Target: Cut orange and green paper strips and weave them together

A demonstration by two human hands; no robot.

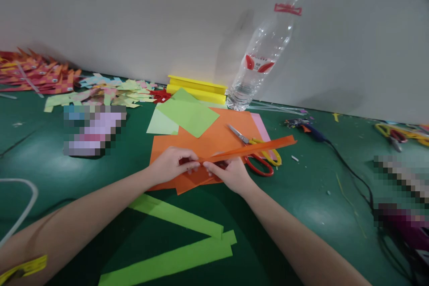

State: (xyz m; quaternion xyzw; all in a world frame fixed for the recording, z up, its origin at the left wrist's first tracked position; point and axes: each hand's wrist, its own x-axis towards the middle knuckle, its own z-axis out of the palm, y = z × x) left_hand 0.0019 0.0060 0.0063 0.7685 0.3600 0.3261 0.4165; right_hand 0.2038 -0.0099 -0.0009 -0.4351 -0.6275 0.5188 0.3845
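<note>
Between my two hands is a long, narrow orange paper strip [264, 146], apparently folded lengthwise, its free end pointing right. My left hand [176, 163] pinches the strip's left end. Close beside it, my right hand [231, 172] grips the same strip between thumb and fingers. Sheets of orange paper [164, 147] lie flat under both hands. Scissors [258, 156] with red and yellow handles rest on the sheets, partly covered by the strip. Nearer to me, green paper strips [181, 214] lie on the green table [134, 241].
A tilted plastic bottle [258, 53] leans against the wall behind yellow folded paper [197, 89] and a green sheet [191, 114]. Paper scraps [114, 91] and woven orange paper pieces [40, 73] are heaped at the back left. A dark-blue corded tool [313, 132] lies right.
</note>
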